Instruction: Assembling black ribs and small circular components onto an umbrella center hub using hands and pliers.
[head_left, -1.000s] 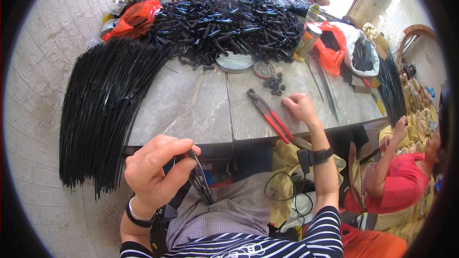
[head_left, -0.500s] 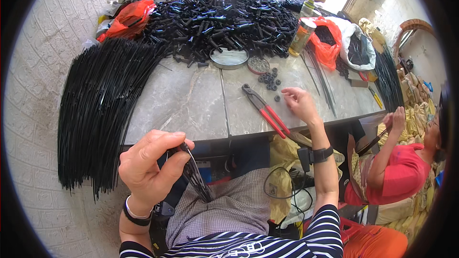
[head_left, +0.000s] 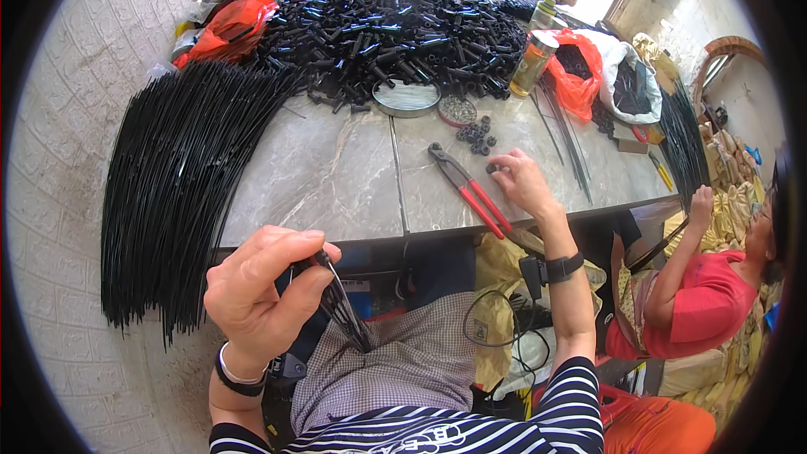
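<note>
My left hand (head_left: 265, 286), low at left, is closed around the top of a bundle of thin black ribs (head_left: 346, 311), which looks like a folded umbrella frame. Its lower end hangs over my lap, and my fingers hide part of the top. At the table, my right hand (head_left: 525, 183) pinches a small black ring-shaped piece (head_left: 493, 168) between thumb and fingers. Beside it lie red-handled pincers (head_left: 471, 192). Several similar small black pieces (head_left: 477, 136) sit in a loose cluster just beyond.
Long black rods (head_left: 189, 193) overhang the table's left side. Black tubes (head_left: 395, 34) are heaped at the back. A dish of white pins (head_left: 407, 98), a small red dish (head_left: 456, 111) and a bottle (head_left: 533, 63) stand before them. A co-worker in red (head_left: 714, 294) sits at right.
My right hand has closed on the single small black ring-shaped piece that lay on the table and drawn slightly left. My left hand keeps its hold on the bundle.
</note>
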Motion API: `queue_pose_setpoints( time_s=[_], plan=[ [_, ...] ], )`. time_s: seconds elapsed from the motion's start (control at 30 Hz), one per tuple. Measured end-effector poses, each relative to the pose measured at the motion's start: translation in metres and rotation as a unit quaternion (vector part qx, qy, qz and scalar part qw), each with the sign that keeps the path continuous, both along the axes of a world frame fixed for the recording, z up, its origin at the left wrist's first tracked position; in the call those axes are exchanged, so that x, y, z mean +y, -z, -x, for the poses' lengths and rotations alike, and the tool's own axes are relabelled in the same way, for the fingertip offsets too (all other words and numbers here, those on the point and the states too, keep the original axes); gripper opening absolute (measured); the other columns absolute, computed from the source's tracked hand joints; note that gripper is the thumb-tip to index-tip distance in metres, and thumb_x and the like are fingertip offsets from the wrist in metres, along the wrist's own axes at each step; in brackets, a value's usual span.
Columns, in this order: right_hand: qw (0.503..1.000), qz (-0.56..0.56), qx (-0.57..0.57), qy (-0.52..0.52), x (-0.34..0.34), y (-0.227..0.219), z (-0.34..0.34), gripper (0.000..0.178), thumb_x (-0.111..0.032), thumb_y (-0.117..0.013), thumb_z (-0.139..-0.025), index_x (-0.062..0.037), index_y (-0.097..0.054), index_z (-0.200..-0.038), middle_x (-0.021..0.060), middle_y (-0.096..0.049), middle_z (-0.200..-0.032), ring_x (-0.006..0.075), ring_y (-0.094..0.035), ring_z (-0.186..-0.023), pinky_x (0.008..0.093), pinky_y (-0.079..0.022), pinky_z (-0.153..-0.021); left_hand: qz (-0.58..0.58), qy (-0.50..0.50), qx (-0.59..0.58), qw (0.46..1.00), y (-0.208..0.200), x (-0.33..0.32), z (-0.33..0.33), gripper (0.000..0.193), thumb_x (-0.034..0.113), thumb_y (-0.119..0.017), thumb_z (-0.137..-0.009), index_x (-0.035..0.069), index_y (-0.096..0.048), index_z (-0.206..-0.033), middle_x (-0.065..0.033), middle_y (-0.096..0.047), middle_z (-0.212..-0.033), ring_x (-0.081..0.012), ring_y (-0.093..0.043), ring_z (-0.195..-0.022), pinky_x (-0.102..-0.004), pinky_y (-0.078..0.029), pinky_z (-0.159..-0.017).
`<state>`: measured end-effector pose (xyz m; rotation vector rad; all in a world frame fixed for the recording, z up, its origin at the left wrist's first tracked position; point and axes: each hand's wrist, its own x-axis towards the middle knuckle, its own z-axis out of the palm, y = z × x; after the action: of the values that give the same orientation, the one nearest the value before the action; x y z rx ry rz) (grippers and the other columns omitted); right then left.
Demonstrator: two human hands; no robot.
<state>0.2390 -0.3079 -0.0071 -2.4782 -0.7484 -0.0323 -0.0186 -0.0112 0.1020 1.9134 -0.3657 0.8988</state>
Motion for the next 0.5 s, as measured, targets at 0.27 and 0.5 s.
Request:
queue_pose_setpoints(
  time_s=[0.27, 0.5],
  plan=[
    [0.999, -0.030, -0.007, 0.031, -0.018, 0.007, -0.003, 0.014, -0.010, -0.064, -0.083, -0.0012, -0.069, -0.092, 0.0156, -0.063, -0.088, 0.0308, -0.062, -0.080, 0.0363, -0.049, -0.074, 0.000, 0.005, -0.008, 1.000, 0.000, -0.003, 0.000, 0.033, -0.012, -0.068, -0.070, -0.005, -0.064, -0.102, -0.0124, -0.069, -0.079, -0.0182, -0.066, -0.074, -0.0269, -0.054, -0.065],
    [0.997, -0.068, 0.013, 0.020, -0.012, 0.001, 0.002, 0.024, -0.005, -0.057, -0.084, -0.0055, -0.066, -0.107, 0.0161, -0.063, -0.095, 0.0327, -0.062, -0.085, 0.0372, -0.048, -0.078, -0.005, 0.015, -0.009, 1.000, -0.001, -0.005, -0.001, 0.033, -0.012, -0.069, -0.070, -0.005, -0.064, -0.102, -0.0129, -0.068, -0.080, -0.0185, -0.066, -0.074, -0.0270, -0.053, -0.065]
  ],
)
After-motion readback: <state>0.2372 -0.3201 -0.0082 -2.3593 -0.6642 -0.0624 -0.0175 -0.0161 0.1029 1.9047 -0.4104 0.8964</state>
